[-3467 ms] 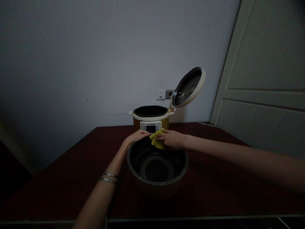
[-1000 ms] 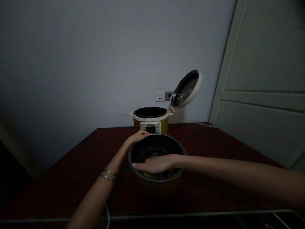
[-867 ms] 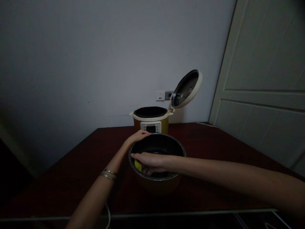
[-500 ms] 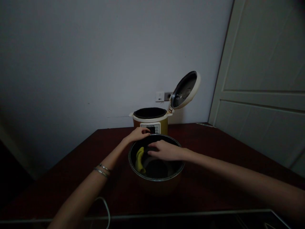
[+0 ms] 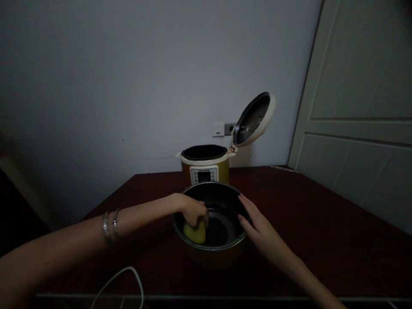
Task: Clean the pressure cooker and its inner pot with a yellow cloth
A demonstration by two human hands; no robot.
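Note:
A dark, round inner cooker pot [image 5: 222,249] stands on the table, its mouth facing up. My left hand [image 5: 195,211] reaches in over the pot's left side, its fingers closed on a soft yellow cloth [image 5: 195,234] pressed against the inside. Part of the cloth is hidden under those fingers. At the right side of the pot, my right hand [image 5: 257,221] holds the rim, with the thumb over the edge and the other fingers stretched along it. Just behind the pot is an electric pressure cooker [image 5: 223,169] with its lid [image 5: 257,120] raised.
The dark red table [image 5: 289,214] reaches back to a pale wall with a socket [image 5: 218,129] behind the cooker. A white cable [image 5: 131,269] loops up at the near edge. A pale panelled door [image 5: 360,128] is at the right.
My left hand has gone from the far rim into the pot and taken hold of the cloth. My right hand has come out of the middle of the pot to its right rim.

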